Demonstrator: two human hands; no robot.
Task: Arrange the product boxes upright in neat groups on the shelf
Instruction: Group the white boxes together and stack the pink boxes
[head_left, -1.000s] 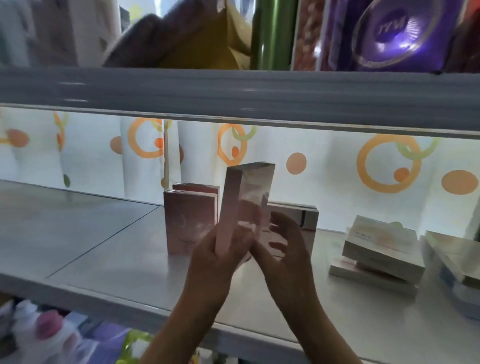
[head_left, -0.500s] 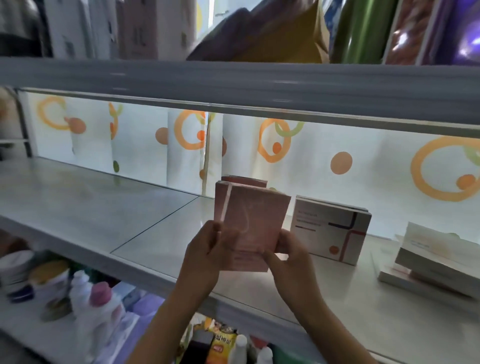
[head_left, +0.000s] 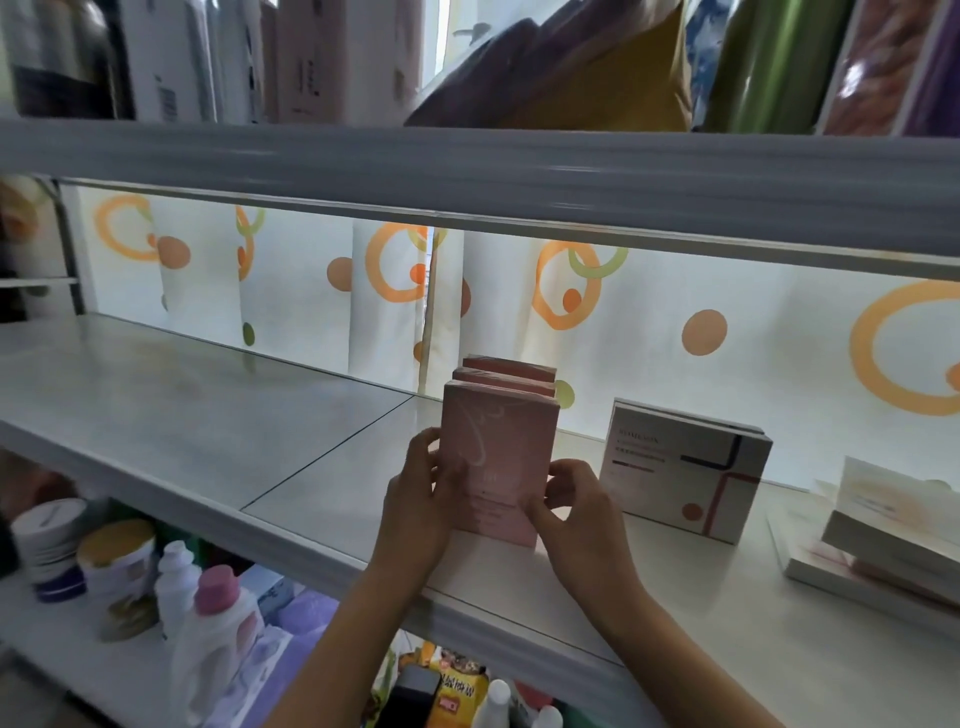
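Pale pink box, glossy with blurred, unreadable print, stands upright on the shelf, pinched at its lower side edges between left hand and right hand; two matching boxes directly behind the grip show top edges only.
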